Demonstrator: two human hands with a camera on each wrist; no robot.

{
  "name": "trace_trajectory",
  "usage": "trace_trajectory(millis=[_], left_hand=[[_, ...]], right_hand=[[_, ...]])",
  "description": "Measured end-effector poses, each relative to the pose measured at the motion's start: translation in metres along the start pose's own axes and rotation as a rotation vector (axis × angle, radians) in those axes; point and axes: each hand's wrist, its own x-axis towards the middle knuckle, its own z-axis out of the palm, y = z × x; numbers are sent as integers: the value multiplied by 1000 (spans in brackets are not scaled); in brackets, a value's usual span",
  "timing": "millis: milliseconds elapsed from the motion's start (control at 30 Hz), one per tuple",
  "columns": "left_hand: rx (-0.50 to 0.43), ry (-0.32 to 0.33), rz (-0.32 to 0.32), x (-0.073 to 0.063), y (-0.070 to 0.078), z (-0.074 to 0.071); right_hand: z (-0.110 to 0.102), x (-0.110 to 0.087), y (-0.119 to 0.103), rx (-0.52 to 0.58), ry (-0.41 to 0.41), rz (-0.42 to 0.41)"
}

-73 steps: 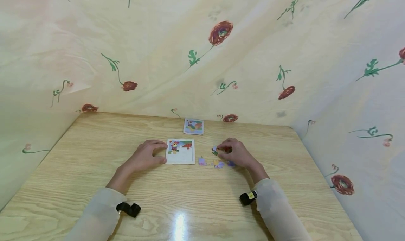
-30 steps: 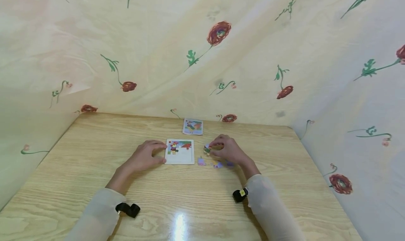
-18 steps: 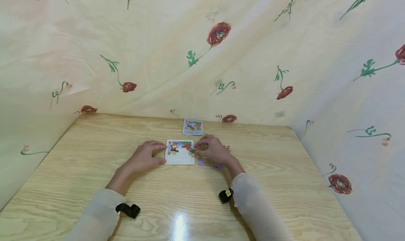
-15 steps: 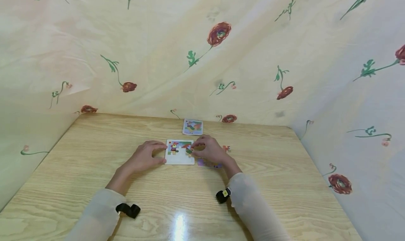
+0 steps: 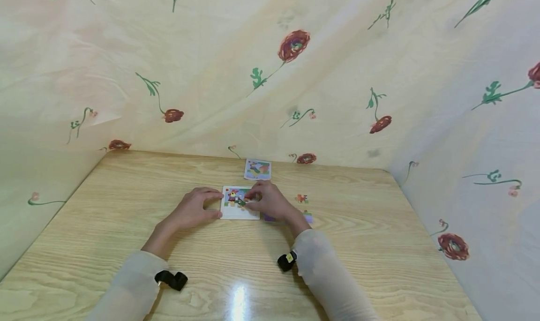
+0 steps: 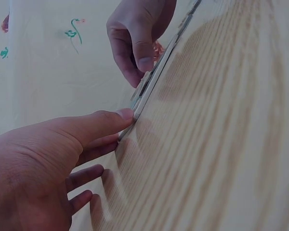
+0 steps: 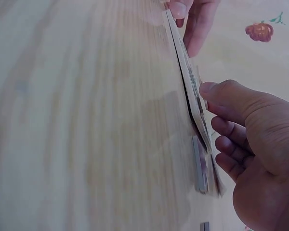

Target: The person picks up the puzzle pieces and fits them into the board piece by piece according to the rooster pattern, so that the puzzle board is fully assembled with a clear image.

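A white-framed jigsaw puzzle board (image 5: 231,214) lies flat on the wooden table, its upper part filled with coloured pieces. My left hand (image 5: 192,207) grips the board's left edge between thumb and fingers; in the left wrist view the thumb (image 6: 118,118) presses on the rim. Over the board's right half, my right hand (image 5: 271,201) pinches a green-and-dark puzzle piece (image 5: 241,202) between thumb and index finger, close above the bare area. In the right wrist view, the other fingers of the right hand (image 7: 265,130) curl beside the board's edge, and the hand partly hides the piece.
Loose jigsaw pieces lie to the right: a red one (image 5: 301,198), a purple-and-green one (image 5: 308,216) and a purple one (image 5: 269,218) partly under the right hand. Behind the board lies a picture card (image 5: 257,170). A flowered cloth (image 5: 211,77) hangs along the table's back edge.
My right hand has carried the pinched puzzle piece leftward from the loose pieces to over the board. The red loose piece has come into view. My left hand stays at the board's edge.
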Motion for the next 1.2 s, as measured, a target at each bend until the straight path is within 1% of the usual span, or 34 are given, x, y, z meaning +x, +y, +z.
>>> trace_trajectory(millis=[267, 633, 1000, 1133, 1200], left_hand=[[0, 4, 11, -1, 0, 0], [8, 4, 12, -1, 0, 0], [9, 4, 12, 0, -1, 1], [0, 8, 3, 0, 0, 1], [0, 11, 9, 0, 1, 1]], right_hand=[[5, 4, -3, -40, 3, -30], [9, 7, -2, -30, 19, 0], [8, 7, -4, -41, 29, -13], [8, 7, -4, -55, 32, -24], [9, 7, -4, -60, 32, -26]])
